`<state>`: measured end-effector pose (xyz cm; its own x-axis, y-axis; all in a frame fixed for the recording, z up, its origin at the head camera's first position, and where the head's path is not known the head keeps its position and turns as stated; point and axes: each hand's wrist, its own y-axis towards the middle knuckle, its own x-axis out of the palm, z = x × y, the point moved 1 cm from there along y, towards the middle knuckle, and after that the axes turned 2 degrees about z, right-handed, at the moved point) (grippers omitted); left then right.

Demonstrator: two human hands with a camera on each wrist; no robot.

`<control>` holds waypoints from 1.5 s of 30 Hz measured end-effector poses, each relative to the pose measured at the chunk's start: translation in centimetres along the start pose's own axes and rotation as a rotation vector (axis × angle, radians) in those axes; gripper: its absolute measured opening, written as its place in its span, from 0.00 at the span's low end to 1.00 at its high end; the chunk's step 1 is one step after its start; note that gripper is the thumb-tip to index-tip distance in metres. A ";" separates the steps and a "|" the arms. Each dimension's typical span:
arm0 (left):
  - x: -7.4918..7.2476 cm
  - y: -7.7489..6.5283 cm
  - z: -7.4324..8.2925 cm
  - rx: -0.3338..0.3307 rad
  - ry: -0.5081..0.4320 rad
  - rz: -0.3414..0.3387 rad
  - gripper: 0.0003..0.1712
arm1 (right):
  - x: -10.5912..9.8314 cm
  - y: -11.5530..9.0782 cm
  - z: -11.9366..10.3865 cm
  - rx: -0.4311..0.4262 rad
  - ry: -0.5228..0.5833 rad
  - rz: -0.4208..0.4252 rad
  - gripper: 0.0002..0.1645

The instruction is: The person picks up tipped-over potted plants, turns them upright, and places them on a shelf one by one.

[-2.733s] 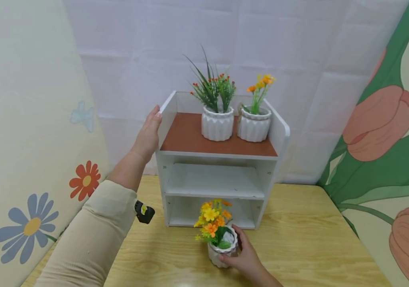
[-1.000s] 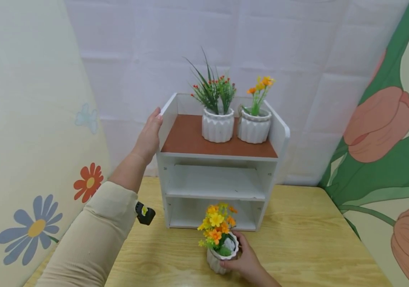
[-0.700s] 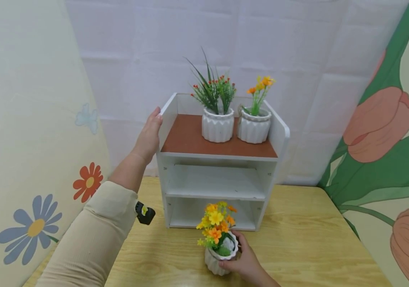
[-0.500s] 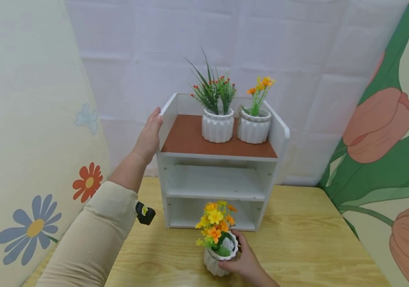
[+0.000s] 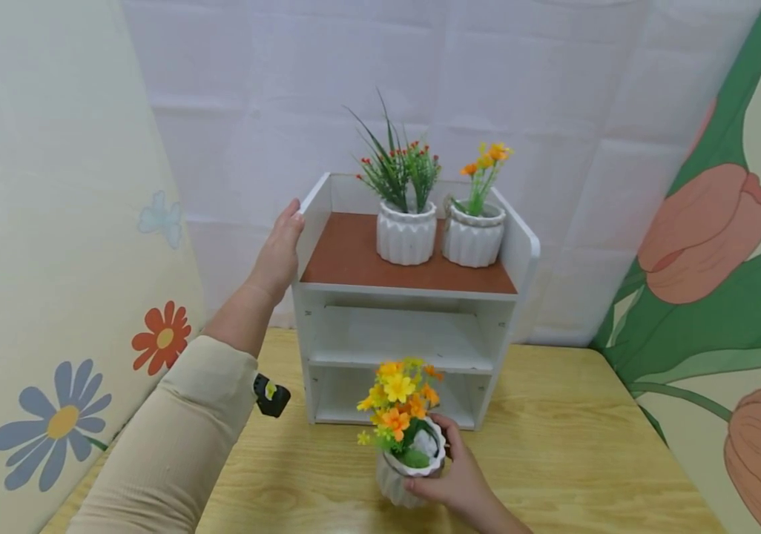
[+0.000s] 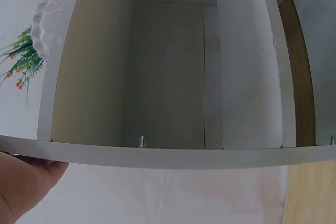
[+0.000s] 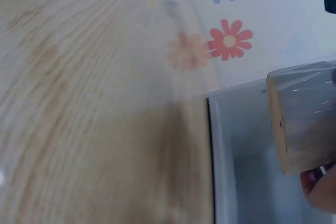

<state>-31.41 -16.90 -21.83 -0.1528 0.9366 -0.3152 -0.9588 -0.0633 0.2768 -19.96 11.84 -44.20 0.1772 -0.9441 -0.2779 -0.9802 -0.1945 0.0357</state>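
My right hand (image 5: 463, 475) grips a white fluted flower pot (image 5: 397, 486) by its right side, thumb in front and fingers behind. Yellow and orange artificial flowers (image 5: 397, 393) fill it, with white stones inside. In the right wrist view the pot's base (image 7: 279, 124) shows, raised off the tabletop. My left hand (image 5: 278, 252) lies along the outer face of the left panel of a small white shelf (image 5: 407, 289), fingers extended to its upper edge. In the left wrist view that panel (image 6: 157, 154) partly hides the left hand (image 6: 29, 184).
On the brown top board (image 5: 347, 245) stand a pot with red-tipped greenery (image 5: 406, 233) and, to its right, a pot with orange flowers (image 5: 474, 241). Below are two white compartments. The shelf stands on a wooden table (image 5: 574, 445), with a white cloth (image 5: 574, 148) behind and painted walls either side.
The right hand's pot dipped toward me earlier; over the last half second it has risen slightly, toward the shelf. The left hand and the two pots on top stay put.
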 end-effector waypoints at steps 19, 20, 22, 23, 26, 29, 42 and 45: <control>-0.1 0.0 0.1 0.007 0.004 -0.001 0.34 | -1.0 0.1 -7.8 -0.074 0.066 0.036 0.55; 0.0 0.0 0.0 0.007 0.004 -0.002 0.34 | -1.0 0.2 -8.2 -0.077 0.072 0.034 0.55; 0.0 0.1 0.0 0.010 -0.002 -0.001 0.34 | -1.2 0.5 -9.1 -0.090 0.081 0.031 0.55; 0.0 0.1 0.0 0.011 -0.001 0.000 0.34 | -1.3 0.6 -9.6 -0.095 0.085 0.028 0.54; 0.0 0.2 0.0 0.019 -0.004 0.009 0.34 | -1.5 1.1 -11.1 -0.110 0.081 0.026 0.53; 0.0 0.3 0.1 0.023 0.001 0.017 0.34 | -1.9 1.5 -12.7 -0.131 0.065 0.022 0.53; 0.2 0.1 0.1 -0.007 0.012 0.012 0.34 | -2.2 3.9 -18.7 -0.162 0.085 -0.027 0.56; 0.1 0.1 0.0 -0.016 0.014 0.007 0.34 | -2.0 4.5 -19.9 -0.170 0.110 -0.035 0.56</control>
<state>-31.50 -16.76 -21.82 -0.1628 0.9313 -0.3260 -0.9614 -0.0755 0.2645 -23.00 7.59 -24.34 0.2287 -0.9575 -0.1757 -0.9460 -0.2612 0.1919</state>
